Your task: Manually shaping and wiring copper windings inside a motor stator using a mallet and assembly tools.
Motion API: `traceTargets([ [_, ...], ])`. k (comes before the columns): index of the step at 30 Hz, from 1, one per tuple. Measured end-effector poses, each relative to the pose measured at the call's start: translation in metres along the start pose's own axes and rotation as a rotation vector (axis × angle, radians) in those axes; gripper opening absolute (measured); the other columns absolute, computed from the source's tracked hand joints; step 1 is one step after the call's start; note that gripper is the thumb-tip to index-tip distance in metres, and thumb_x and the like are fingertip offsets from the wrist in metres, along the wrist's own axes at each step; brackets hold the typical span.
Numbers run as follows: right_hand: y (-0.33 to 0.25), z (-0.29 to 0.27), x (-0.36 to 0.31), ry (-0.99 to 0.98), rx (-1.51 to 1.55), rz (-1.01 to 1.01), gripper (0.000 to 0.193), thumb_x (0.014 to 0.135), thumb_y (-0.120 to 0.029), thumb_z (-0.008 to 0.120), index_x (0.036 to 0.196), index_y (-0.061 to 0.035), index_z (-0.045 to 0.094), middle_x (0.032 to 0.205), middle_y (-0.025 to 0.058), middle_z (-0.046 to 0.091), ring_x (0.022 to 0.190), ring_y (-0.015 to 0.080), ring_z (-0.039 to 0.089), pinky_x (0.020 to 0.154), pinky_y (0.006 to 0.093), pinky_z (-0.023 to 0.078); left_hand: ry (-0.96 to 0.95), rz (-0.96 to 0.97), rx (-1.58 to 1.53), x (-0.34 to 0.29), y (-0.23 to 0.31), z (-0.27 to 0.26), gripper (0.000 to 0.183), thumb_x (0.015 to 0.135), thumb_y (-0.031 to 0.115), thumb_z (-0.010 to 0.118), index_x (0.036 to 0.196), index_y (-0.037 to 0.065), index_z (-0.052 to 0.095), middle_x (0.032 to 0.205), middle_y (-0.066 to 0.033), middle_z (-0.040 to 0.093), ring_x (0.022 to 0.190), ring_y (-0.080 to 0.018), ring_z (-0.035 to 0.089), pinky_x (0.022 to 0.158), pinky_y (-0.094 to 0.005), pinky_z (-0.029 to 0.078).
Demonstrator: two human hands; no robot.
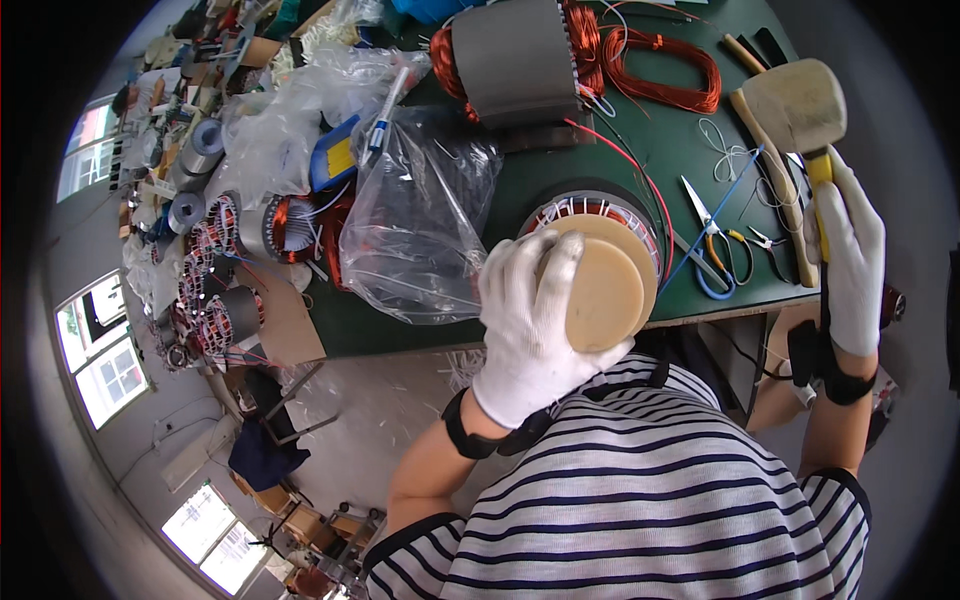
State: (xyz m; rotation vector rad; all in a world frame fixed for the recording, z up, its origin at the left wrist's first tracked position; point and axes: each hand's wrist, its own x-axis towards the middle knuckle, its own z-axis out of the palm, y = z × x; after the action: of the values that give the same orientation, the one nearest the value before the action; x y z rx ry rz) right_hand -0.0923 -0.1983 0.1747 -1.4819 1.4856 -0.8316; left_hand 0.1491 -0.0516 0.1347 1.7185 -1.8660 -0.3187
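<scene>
My left hand (pixel 528 325), in a white glove, grips a round, cream-coloured stepped block (pixel 607 292). That block lies over the top of a motor stator (pixel 580 200), whose white-laced copper windings show around its rim. In my gloved right hand (pixel 852 245), the fingers wrap round the yellow handle of a mallet (pixel 797 106). The mallet's pale, barrel-shaped head is held up at the right, apart from the block.
Scissors (pixel 711 240) and pliers (pixel 770 250) lie on the green table (pixel 510 205) right of the stator. Behind stand a larger wound stator (pixel 515 65) and a copper wire coil (pixel 665 80). A clear plastic bag (pixel 415 230) is at the left.
</scene>
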Motion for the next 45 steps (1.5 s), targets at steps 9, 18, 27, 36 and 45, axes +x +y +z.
traceTargets([
  [9, 0.028, 0.028, -0.04, -0.368, 0.005, 0.146, 0.037, 0.096, -0.018, 0.049, 0.126, 0.0021, 0.055, 0.066, -0.0025, 0.047, 0.057, 0.0047, 0.044, 0.054, 0.0212, 0.039, 0.135, -0.038, -0.067, -0.011, 0.015, -0.06, 0.087, 0.053, 0.034, 0.085, 0.127, 0.006, 0.051, 0.121, -0.0202, 0.047, 0.109, -0.0389, 0.049, 0.092, -0.0496, 0.043],
  [18, 0.211, 0.03, 0.007, -0.144, -0.521, 0.212, 0.035, 0.092, -0.025, 0.056, 0.122, -0.0071, 0.059, 0.077, 0.0133, 0.062, 0.066, 0.0279, 0.06, 0.062, 0.0394, 0.048, 0.409, -0.745, 0.153, -0.105, -0.094, -0.076, 0.079, 0.068, 0.027, 0.078, 0.135, 0.001, 0.045, 0.126, -0.0193, 0.048, 0.12, -0.0348, 0.049, 0.102, -0.0431, 0.04],
  [27, 0.054, 0.069, -0.088, -0.105, -0.326, -0.623, 0.025, 0.079, -0.003, 0.061, 0.104, 0.0005, 0.06, 0.104, 0.0174, 0.058, 0.098, 0.0356, 0.056, 0.089, 0.0398, 0.044, 0.434, -0.681, 0.727, -0.107, -0.097, -0.038, 0.065, 0.076, 0.025, 0.075, 0.133, 0.007, 0.048, 0.138, -0.0221, 0.041, 0.123, -0.0396, 0.045, 0.103, -0.0501, 0.037],
  [36, 0.178, 0.134, -0.055, -0.471, 0.542, 0.452, 0.027, 0.096, -0.032, 0.052, 0.101, -0.0082, 0.063, 0.085, 0.0024, 0.064, 0.071, 0.0107, 0.06, 0.064, 0.0268, 0.051, -0.448, -0.236, 0.126, 0.001, 0.028, 0.065, 0.061, 0.078, 0.047, 0.067, 0.11, -0.003, 0.055, 0.069, -0.0124, 0.065, 0.063, -0.0275, 0.066, 0.06, -0.037, 0.053],
  [45, 0.1, 0.133, -0.06, -0.38, 0.257, 0.622, 0.031, 0.094, -0.036, 0.057, 0.094, -0.0056, 0.062, 0.07, 0.0015, 0.056, 0.059, 0.0104, 0.055, 0.057, 0.0248, 0.049, -0.271, -0.539, -0.186, -0.019, -0.02, 0.004, 0.032, 0.08, 0.025, 0.068, 0.098, 0.0, 0.058, 0.067, -0.0152, 0.064, 0.063, -0.0357, 0.065, 0.059, -0.0416, 0.052],
])
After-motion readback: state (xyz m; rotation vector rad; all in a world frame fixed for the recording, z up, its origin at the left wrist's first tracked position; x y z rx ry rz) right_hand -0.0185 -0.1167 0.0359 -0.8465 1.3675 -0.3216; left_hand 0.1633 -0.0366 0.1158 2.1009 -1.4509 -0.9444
